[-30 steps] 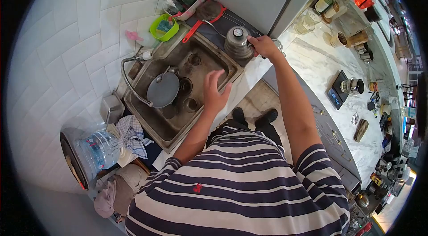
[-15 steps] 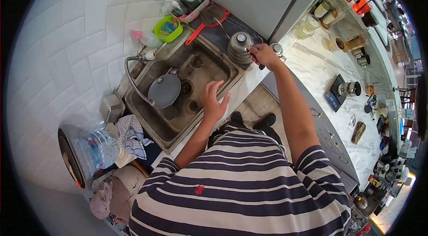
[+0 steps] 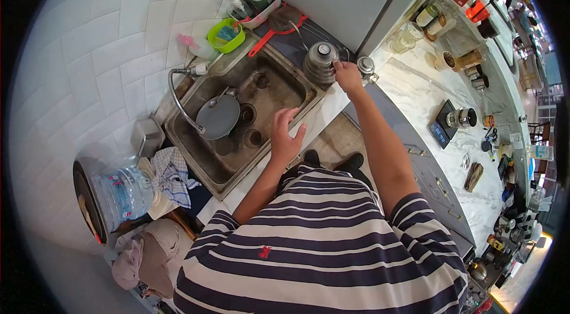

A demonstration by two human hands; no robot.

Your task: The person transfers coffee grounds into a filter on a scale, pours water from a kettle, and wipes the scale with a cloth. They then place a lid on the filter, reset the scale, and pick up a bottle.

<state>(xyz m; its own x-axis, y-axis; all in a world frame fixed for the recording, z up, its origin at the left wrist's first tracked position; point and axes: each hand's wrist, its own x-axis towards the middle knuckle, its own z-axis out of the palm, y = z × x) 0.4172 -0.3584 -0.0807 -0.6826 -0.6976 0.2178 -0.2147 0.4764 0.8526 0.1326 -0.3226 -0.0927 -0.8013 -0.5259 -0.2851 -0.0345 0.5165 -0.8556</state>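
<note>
A steel gooseneck kettle with a round dial on its lid stands at the sink's far right corner. My right hand is closed at its handle side, and the fingers cover most of the handle. Over the near edge of the sink hovers my left hand, fingers apart and holding nothing. In the basin lie a grey plate with a spoon on it and several dark glasses, one of them a brown glass close to my left hand.
A curved faucet reaches over the basin. Behind the sink are a red strainer and a green bowl. On the marble counter to the right sit a scale with a glass server. A large water bottle lies left.
My right hand has shifted slightly at the kettle's handle, and the black handle end below it no longer shows. My left hand stays nearly still. The view has tilted a little.
</note>
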